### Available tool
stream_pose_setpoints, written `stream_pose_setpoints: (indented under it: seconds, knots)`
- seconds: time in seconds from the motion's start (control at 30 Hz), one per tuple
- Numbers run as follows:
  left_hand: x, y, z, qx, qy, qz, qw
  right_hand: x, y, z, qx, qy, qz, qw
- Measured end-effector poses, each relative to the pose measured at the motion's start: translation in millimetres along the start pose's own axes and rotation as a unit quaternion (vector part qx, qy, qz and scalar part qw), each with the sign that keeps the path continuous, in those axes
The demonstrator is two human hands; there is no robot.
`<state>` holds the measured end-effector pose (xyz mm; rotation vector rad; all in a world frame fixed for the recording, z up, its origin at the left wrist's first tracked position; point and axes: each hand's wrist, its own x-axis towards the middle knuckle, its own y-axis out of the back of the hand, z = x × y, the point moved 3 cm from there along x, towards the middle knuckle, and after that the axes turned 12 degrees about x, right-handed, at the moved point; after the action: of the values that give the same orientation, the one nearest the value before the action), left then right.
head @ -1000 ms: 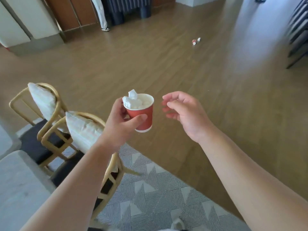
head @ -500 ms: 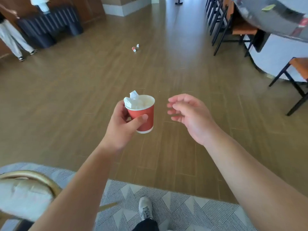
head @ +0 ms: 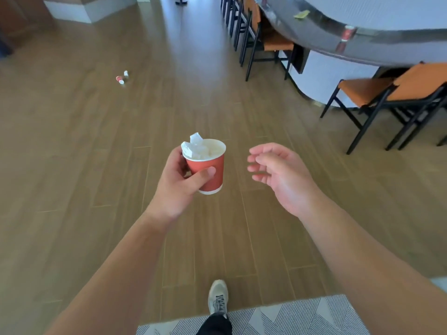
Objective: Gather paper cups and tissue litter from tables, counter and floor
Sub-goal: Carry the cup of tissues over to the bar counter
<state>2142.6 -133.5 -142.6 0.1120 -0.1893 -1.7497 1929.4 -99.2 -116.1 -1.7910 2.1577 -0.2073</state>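
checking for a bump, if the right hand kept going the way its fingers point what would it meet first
Probably the red paper cup held by the left hand; the right hand points leftward at it across an open gap, though depth is unclear.

My left hand [head: 179, 187] grips a red paper cup [head: 208, 170] at frame centre, thumb across its front, cup upright. Crumpled white tissue [head: 194, 148] stuffed inside, poking above the rim on the left side. My right hand [head: 280, 176] is just right of the cup, not touching it, fingers loosely curled, holding nothing. Wooden floor [head: 96, 146] underneath. Upper left: a small red cup on the floor [head: 119, 79] lying on its side, with a white scrap [head: 126, 74] just beside it. Upper right: curved counter [head: 362, 42] with a red cup [head: 347, 35] on top, and orange-seated chairs [head: 377, 89] along it. Bottom centre: my grey sneaker [head: 218, 298] at the edge of a patterned rug [head: 302, 317].
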Motion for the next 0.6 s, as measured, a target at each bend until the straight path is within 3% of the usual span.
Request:
stream_pose_setpoints:
  seconds: [0.27,0.6]
  knots:
    - [154.8,-14.9,26.6,-0.037,-0.029,-0.054,0.997,106.3,-0.5,-51.0,-0.001,0.034,0.071,0.997]
    - [266.3,-108.6,68.7,-0.006,-0.104,-0.154,0.983,170.7,68.6,-97.9,0.018,0.090,0.163,0.982]
